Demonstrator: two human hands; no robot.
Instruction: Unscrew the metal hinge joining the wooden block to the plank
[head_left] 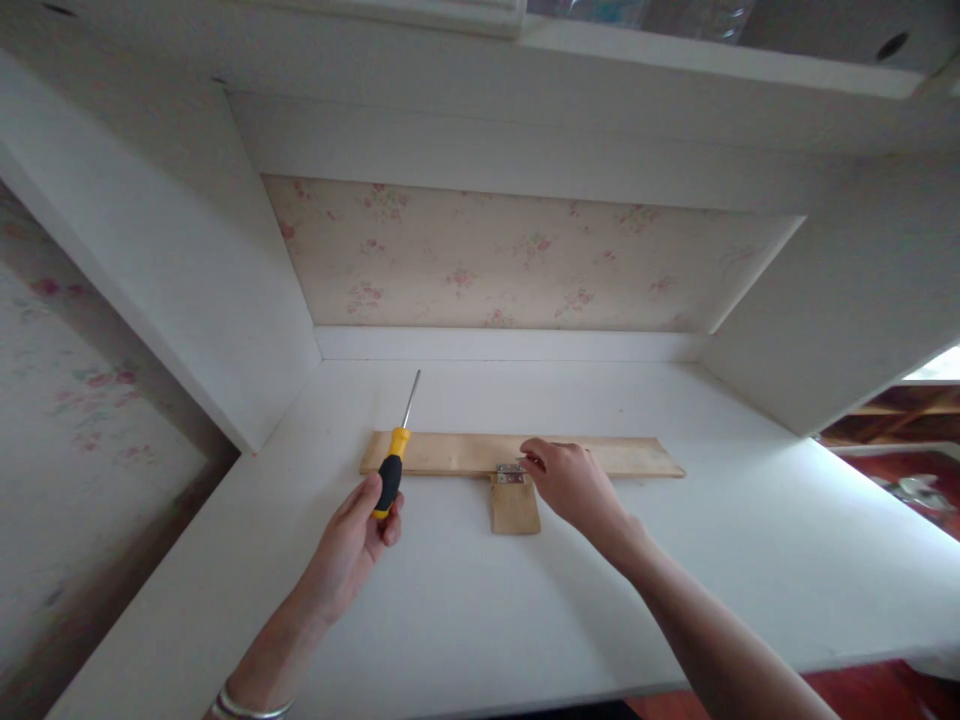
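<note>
My left hand is closed round the black and yellow handle of a screwdriver, its metal shaft pointing up and away. A long, flat wooden board lies across the white surface. Against its near edge sits a small square wooden block. A metal hinge lies where the two pieces meet. Just above the hinge's right end, my right hand has its thumb and fingertips pinched together. Whatever is in that pinch is too small to make out.
The white desktop is bounded by a left side panel, a right side panel and a low back strip. A shelf overhangs the far part. Floral wallpaper shows behind. Red flooring appears beyond the front edge.
</note>
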